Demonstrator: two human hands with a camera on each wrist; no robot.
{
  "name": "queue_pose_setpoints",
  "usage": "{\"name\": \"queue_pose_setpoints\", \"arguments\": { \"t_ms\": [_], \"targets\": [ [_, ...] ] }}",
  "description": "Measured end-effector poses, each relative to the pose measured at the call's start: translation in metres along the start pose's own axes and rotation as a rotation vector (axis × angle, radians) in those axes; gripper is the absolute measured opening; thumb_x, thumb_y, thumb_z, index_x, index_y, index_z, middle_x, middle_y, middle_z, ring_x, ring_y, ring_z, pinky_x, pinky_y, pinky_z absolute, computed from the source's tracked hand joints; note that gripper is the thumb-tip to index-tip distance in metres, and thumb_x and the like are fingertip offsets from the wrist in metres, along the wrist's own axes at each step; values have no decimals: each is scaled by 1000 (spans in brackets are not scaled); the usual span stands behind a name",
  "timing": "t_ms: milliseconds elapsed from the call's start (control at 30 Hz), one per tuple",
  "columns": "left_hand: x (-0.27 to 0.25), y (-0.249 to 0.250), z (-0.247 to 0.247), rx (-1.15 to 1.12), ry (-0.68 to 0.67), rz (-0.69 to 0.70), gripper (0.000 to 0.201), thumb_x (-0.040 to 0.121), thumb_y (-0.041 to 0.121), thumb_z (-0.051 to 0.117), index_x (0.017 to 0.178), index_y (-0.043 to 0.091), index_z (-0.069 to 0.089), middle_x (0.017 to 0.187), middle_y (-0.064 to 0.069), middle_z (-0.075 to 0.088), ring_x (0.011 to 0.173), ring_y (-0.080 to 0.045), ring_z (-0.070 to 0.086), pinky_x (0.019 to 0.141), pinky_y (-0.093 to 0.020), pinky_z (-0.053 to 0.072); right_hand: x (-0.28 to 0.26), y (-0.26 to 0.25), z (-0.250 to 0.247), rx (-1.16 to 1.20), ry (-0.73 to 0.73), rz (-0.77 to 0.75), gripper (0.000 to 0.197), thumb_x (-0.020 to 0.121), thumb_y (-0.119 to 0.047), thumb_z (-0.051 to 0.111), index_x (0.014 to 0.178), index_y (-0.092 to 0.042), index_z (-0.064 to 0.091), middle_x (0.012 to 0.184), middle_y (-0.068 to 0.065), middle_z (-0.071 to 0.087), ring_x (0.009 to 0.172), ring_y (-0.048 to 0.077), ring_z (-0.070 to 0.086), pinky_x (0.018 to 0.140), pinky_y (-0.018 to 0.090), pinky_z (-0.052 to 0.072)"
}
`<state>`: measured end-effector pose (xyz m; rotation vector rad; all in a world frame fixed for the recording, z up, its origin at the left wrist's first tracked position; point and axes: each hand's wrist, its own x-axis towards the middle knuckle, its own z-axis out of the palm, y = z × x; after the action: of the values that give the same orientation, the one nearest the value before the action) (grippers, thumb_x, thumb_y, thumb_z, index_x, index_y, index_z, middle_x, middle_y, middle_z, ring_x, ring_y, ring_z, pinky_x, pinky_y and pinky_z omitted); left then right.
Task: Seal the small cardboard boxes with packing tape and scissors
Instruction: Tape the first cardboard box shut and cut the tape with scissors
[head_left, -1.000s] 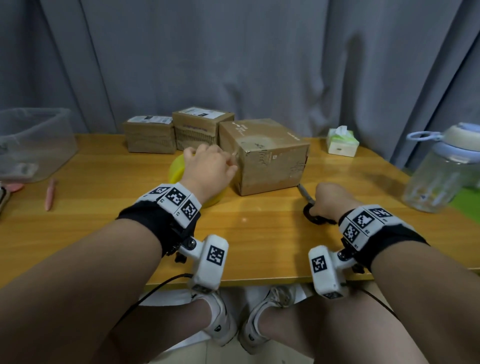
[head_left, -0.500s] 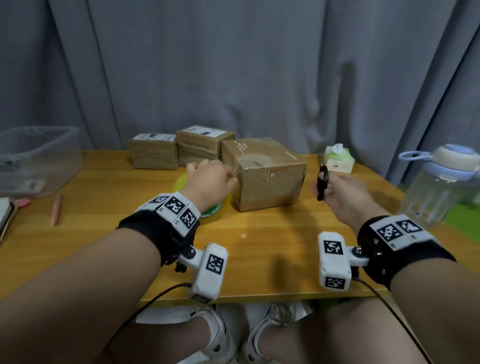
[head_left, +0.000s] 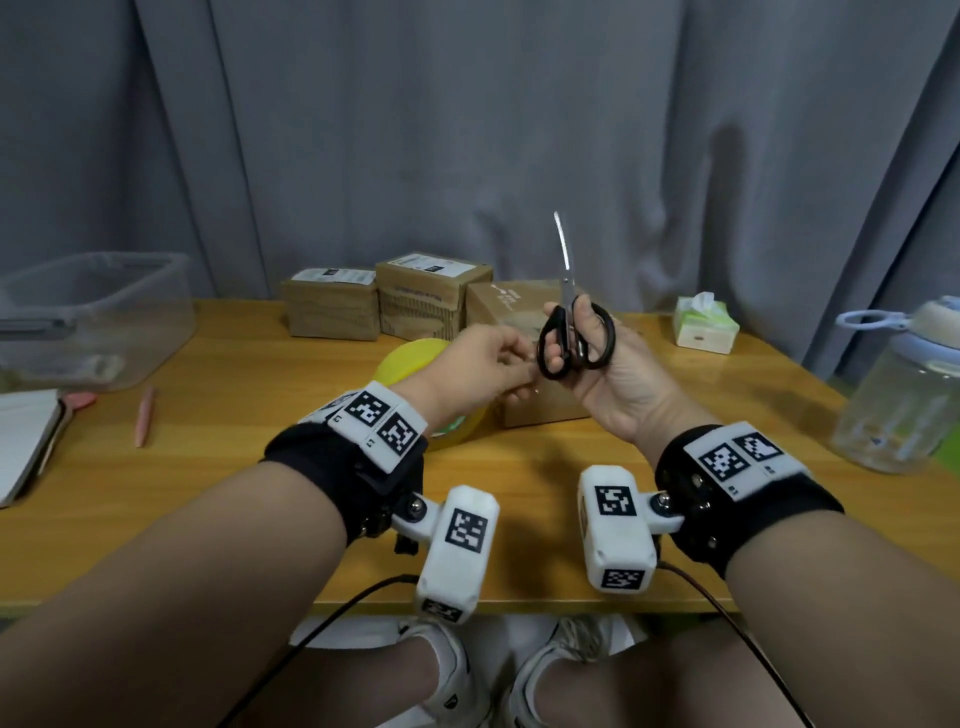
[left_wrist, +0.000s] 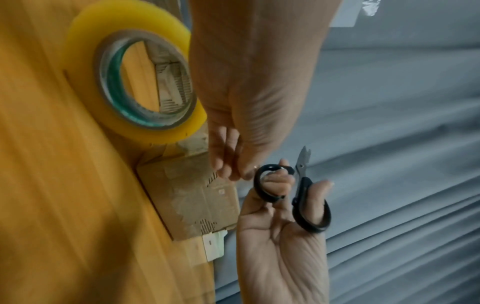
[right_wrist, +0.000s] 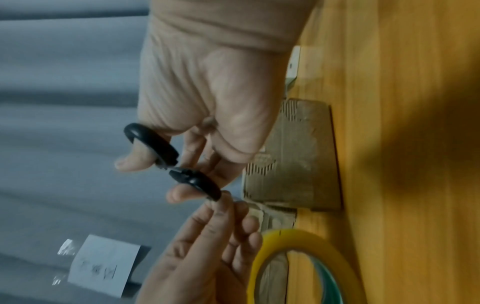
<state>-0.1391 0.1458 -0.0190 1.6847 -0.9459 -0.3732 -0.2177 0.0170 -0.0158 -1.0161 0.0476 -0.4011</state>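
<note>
wooden yellow surface (head_left: 249, 467) holds the brown cardboard box (head_left: 540, 405), yellow roll of packing tape (head_left: 410, 358) just beside it. right hand (head_left: 613, 374) grips black-handled scissors (head_left: 574, 338) blades up, fingers through the loops. left hand (head_left: 483, 369) pinches the left loop.

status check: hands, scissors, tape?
Right hand holds scissors, blades up, closed. Left hand fingertips at the scissors' handle loop. Tape roll on table against the cardboard box. Nothing in the way.
</note>
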Motion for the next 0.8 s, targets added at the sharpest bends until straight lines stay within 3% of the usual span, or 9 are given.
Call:
{"name": "queue_pose_setpoints", "arguments": {
  "t_ms": [100, 167, 267, 333, 400, 467, 567, 667, 800],
  "targets": [
    [-1, 7, -26, 259, 171, 11, 5, 88, 4, 63, 86, 9, 61, 64, 3, 59, 45, 6, 53, 49, -10, 43, 10, 10, 28, 28, 12, -54, 31, 78, -24, 65, 98, -1, 61, 75, 11, 57, 62, 19, 59, 57, 27, 54],
    [-3, 8, -47, 393, 270, 5, 1, 87, 7, 64, 88, 8, 64, 65, 5, 59, 51, 4, 54, 55, -13, 42, 15, 20, 51, 48, 5, -82, 31, 79, -24, 64, 100, -2, 59, 74, 11, 56, 59, 18, 59, 57, 27, 54],
    [-16, -10, -101, 654, 513, -143, 9, 87, 9, 57, 87, 5, 65, 85, -9, 67, 84, -23, 62, 72, -27, 44, 21, 28, 74, 116, -14, -100, 33, 85, -31, 59, 101, -2, 57, 72, 7, 56, 57, 14, 57, 55, 23, 52],
    [-35, -30, -143, 763, 566, -288, 15, 89, 10, 55, 93, 2, 67, 99, -17, 67, 97, -32, 60, 79, -31, 43, 25, 27, 79, 93, -18, -108, 30, 90, -29, 57, 102, -1, 58, 72, 7, 56, 57, 14, 57, 54, 23, 52],
    [-52, -49, -167, 865, 514, -409, 14, 89, 11, 59, 97, 5, 68, 108, -20, 61, 102, -33, 57, 84, -33, 43, 31, 27, 78, -52, 20, -102, 25, 90, -24, 61, 100, -1, 59, 72, 8, 55, 57, 14, 57, 55, 23, 52],
    [-59, -65, -170, 943, 463, -427, 14, 87, 13, 62, 99, 8, 70, 116, -19, 50, 103, -35, 56, 94, -38, 43, 37, 36, 78, -219, 62, -79, 19, 89, -22, 64, 97, -5, 60, 72, 8, 54, 58, 15, 56, 58, 24, 53],
    [-56, -86, -159, 1078, 346, -395, 19, 88, 2, 51, 99, 7, 66, 111, -15, 53, 95, -33, 58, 85, -39, 46, 42, 55, 82, -340, 99, -50, 21, 88, -25, 68, 98, -8, 60, 70, 7, 57, 58, 16, 57, 60, 27, 52],
    [-51, -103, -145, 1233, 234, -427, 19, 88, -4, 44, 98, 8, 55, 100, -11, 52, 79, -25, 48, 75, -36, 47, 44, 63, 86, -321, 123, -59, 26, 87, -24, 68, 103, -4, 60, 67, 7, 56, 55, 15, 56, 59, 27, 52],
    [-46, -105, -128, 1340, -4, -485, 13, 91, 2, 43, 92, 10, 53, 102, -11, 59, 83, -25, 54, 75, -33, 49, 46, 58, 83, -382, 144, -85, 33, 87, -22, 69, 111, -2, 60, 79, 10, 59, 58, 15, 59, 60, 25, 54]
  ]
}}
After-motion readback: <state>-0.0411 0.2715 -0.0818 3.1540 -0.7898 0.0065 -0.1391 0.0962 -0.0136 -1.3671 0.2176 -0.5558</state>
